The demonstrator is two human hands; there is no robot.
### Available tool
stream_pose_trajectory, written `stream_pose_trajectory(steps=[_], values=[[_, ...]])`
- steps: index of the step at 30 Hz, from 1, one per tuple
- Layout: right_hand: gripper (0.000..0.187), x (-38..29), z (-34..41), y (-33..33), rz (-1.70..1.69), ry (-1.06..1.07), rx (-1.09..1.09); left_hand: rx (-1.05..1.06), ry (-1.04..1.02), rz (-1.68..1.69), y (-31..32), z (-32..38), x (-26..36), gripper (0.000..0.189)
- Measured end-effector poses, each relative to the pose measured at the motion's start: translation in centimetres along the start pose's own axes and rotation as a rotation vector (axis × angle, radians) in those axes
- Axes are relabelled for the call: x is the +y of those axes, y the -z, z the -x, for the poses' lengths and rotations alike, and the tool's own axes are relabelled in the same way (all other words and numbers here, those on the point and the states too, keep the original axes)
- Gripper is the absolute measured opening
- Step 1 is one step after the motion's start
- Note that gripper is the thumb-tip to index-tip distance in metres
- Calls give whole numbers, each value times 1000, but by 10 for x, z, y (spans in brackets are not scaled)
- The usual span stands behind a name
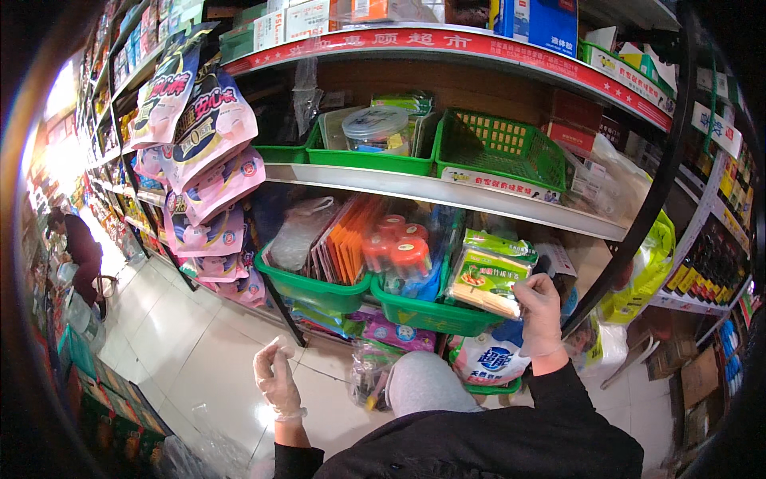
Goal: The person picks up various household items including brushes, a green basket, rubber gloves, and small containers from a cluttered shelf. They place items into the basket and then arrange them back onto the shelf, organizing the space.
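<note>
My right hand (538,314), in a thin clear glove, pinches the right edge of a green-labelled plastic pack of bamboo toothpicks (488,278). The pack is tilted over the right end of a green plastic basket (434,312), and another green pack (499,242) shows behind it. Several red-lidded containers (410,254) in clear wrap sit in that basket's left part. Lower left, over the tiled floor (185,335), my left hand (277,380) is raised, gloved too, its fingers curled together with nothing visible in them.
Left of that basket, another green basket (314,290) holds orange envelopes (347,245). Green baskets (371,158) line the shelf above, behind a metal shelf edge (383,178). Pink hanging packs (218,179) jut out at left. A black rack post (643,197) slants at right. A person (84,251) is far left.
</note>
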State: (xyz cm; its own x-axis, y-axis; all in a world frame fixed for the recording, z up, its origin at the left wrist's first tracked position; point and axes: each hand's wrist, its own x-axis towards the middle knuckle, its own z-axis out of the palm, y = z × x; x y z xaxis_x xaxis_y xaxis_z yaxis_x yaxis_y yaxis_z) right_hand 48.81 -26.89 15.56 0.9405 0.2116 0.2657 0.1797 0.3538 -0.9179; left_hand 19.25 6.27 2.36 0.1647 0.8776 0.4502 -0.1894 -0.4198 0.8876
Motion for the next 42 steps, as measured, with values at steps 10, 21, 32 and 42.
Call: stream_pose_trajectory(steps=[10, 21, 32, 42], values=[[17, -71, 5, -40, -286, -109, -377, -36, 51, -68, 5, -2, 3, 15], [14, -144, -167, -135, -7, 175, -368, -28, 83, 11, 9, -6, 4, 17], [23, -121, -297, -195, 161, 201, -95, -21, 111, 32, 14, -8, 0, 17], [29, -109, -357, -235, 670, 238, -16, -25, 140, -34, 12, -8, -4, 16]])
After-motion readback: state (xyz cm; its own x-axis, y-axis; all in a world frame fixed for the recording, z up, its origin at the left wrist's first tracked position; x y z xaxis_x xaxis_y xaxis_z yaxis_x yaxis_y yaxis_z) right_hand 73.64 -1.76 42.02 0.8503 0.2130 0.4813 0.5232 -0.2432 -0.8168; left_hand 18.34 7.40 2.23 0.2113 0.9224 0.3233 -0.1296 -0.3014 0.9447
